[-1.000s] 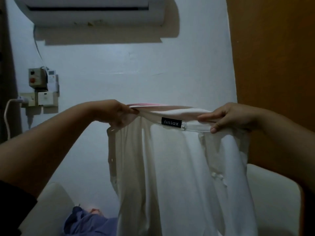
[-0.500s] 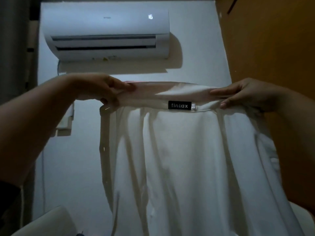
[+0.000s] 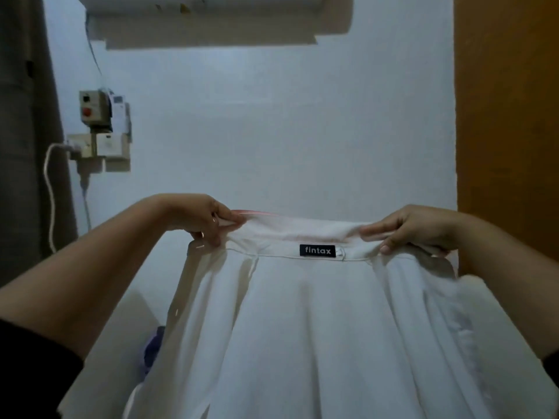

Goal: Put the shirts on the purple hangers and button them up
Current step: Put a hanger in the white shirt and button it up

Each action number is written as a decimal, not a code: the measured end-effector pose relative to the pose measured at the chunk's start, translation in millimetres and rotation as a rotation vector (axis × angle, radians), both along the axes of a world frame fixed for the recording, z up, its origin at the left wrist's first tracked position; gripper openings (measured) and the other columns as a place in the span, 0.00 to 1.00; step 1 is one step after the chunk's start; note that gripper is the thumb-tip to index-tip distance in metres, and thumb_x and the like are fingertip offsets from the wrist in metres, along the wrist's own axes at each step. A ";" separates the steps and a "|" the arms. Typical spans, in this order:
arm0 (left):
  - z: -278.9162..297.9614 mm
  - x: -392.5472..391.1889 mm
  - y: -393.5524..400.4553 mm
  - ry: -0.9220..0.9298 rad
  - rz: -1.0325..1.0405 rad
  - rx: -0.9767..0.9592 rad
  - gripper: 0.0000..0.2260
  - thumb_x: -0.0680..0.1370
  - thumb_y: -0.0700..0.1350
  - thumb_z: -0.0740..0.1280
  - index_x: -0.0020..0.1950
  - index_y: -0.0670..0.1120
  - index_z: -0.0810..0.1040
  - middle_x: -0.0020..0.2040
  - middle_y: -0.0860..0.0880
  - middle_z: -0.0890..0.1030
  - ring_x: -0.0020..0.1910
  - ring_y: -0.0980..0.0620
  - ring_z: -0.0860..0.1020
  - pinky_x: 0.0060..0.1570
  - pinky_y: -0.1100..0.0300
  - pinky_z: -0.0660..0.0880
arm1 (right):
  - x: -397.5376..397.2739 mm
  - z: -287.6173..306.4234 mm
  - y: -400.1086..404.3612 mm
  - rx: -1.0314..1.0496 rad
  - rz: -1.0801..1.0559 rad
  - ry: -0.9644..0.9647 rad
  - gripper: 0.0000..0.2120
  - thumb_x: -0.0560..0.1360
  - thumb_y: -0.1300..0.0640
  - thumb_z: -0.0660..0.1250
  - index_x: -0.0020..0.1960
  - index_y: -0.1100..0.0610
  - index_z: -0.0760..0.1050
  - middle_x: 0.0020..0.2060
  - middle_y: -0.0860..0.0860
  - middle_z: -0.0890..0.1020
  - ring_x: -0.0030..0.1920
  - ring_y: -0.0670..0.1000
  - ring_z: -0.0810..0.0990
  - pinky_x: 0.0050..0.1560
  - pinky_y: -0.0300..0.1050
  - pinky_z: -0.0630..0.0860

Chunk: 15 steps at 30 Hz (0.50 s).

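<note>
Head view, looking forward at a pale wall. Two bare arms reach out and hold a white shirt (image 3: 317, 328) up in the air by its collar (image 3: 299, 229). The left hand (image 3: 193, 216) pinches the collar's left end between curled fingers and thumb. The right hand (image 3: 414, 229) grips the collar's right end, fingers curled over the fabric. The shirt hangs open, its inside facing the camera, with a black label (image 3: 317, 251) sewn just below the collar. Its body drapes down out of the picture. A patch of purple cloth (image 3: 152, 349) peeks out low on the left, partly behind the shirt. An air conditioner (image 3: 211, 22) sits high on the wall, and a switch box (image 3: 92, 108) is mounted to the left.

This looks like the opening step: the shirt is spread and held by the collar, not yet on a hanger. No purple hanger is in view. The next move likely calls for freeing one hand to fetch a hanger, then slipping it into the shoulders before buttoning.
</note>
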<state>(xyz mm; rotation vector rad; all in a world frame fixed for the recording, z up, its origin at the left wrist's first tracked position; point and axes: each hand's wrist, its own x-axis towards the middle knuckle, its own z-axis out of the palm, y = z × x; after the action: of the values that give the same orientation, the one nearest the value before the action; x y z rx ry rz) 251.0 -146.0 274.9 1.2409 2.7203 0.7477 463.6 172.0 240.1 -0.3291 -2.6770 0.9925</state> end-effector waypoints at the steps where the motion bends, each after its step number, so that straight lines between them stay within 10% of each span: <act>1: -22.2 -12.4 9.3 -0.006 0.014 -0.050 0.32 0.70 0.28 0.71 0.66 0.57 0.72 0.48 0.49 0.77 0.39 0.53 0.77 0.35 0.65 0.78 | -12.4 -22.5 6.8 -0.014 -0.014 -0.043 0.20 0.68 0.67 0.73 0.54 0.46 0.81 0.51 0.42 0.83 0.53 0.44 0.80 0.52 0.32 0.75; 6: -141.8 -69.9 62.8 0.035 0.042 -0.336 0.31 0.71 0.37 0.71 0.71 0.56 0.71 0.56 0.49 0.77 0.47 0.51 0.78 0.48 0.60 0.75 | -70.6 -137.5 40.8 0.071 -0.091 -0.257 0.20 0.66 0.59 0.76 0.50 0.36 0.81 0.47 0.45 0.85 0.57 0.60 0.79 0.51 0.52 0.75; 11: -258.1 -121.2 115.6 -0.023 -0.009 -0.432 0.27 0.72 0.42 0.72 0.70 0.51 0.72 0.58 0.48 0.79 0.52 0.51 0.76 0.48 0.65 0.68 | -117.3 -235.2 69.7 -0.007 -0.170 -0.426 0.23 0.71 0.66 0.71 0.60 0.44 0.77 0.15 0.44 0.72 0.15 0.46 0.65 0.22 0.36 0.63; 15: -330.0 -151.2 143.0 -0.043 -0.025 -0.471 0.25 0.74 0.43 0.70 0.71 0.46 0.70 0.62 0.46 0.77 0.61 0.46 0.75 0.51 0.62 0.67 | -156.0 -300.9 103.2 -0.031 -0.169 -0.475 0.23 0.72 0.69 0.69 0.63 0.52 0.76 0.35 0.48 0.78 0.20 0.37 0.69 0.24 0.27 0.63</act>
<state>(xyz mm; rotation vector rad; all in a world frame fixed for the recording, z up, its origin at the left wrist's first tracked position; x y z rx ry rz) 99.8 -3.0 -55.1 1.1245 2.6183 0.1100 307.6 275.2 -60.8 -0.8809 -2.9768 1.0058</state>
